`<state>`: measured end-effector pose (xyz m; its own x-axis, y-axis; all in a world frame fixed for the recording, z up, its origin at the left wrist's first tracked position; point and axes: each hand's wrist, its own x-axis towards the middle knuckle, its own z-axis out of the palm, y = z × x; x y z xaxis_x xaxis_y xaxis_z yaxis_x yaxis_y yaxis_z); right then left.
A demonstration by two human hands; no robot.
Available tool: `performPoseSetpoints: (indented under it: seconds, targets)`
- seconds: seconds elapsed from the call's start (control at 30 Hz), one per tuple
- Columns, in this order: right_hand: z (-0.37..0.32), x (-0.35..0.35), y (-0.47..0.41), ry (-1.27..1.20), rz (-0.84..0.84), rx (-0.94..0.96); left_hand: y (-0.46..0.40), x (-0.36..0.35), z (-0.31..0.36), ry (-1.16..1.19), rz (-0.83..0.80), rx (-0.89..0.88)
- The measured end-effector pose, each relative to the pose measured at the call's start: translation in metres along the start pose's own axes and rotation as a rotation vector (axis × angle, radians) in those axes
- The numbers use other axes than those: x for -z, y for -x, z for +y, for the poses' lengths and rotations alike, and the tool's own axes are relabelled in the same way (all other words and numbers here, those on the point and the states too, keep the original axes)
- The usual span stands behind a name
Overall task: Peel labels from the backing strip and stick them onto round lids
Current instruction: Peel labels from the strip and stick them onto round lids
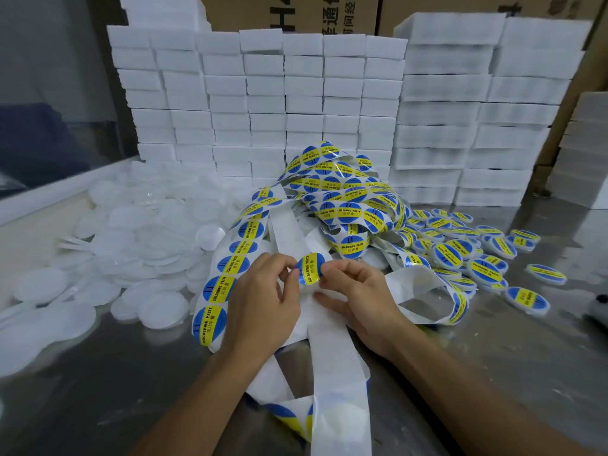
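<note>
Blue-and-yellow label (311,268) was pinched at its edges between the left hand (263,297) and right hand (355,291), above the white backing strip (332,350) on the table (98,373).

Bench layout, as I see it from the head view

On the table (115,383): bare lids (108,258) heaped at left; tangled backing strip (332,205) piled at centre, trailing toward me; labelled lids (467,255) scattered at right. My left hand (260,304) and right hand (358,301) meet before the tangle, one label (311,268) between their fingertips (over the strip). Stacked boxes (296,100) wall the rear; cartons (329,11) stand behind them.
</note>
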<state>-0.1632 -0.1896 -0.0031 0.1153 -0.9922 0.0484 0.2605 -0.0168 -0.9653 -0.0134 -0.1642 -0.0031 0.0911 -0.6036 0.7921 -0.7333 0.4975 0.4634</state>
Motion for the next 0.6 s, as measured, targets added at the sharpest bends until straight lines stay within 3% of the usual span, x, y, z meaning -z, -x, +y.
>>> performPoseSetpoints:
  seconds: [0.1, 0.23, 0.37, 0.47, 0.6]
  targets:
    - [0.002, 0.000, -0.001, -0.044, -0.028, -0.022, -0.003, 0.006, 0.002, -0.107, 0.045, -0.046]
    - [0.003, 0.003, -0.004, -0.153, 0.003, -0.079, -0.018, 0.026, -0.012, -0.189, 0.246, -0.009]
    - [0.002, 0.004, -0.006, -0.232, 0.019, -0.108, -0.030, 0.051, -0.056, -0.199, 0.359, 0.285]
    - [0.000, 0.004, -0.007, -0.287, 0.047, -0.141, -0.031, 0.054, -0.087, -0.418, 0.244, 0.609]
    - [-0.001, 0.006, -0.007, -0.353, 0.043, -0.162, -0.038, 0.052, -0.106, -0.532, -0.036, 0.709]
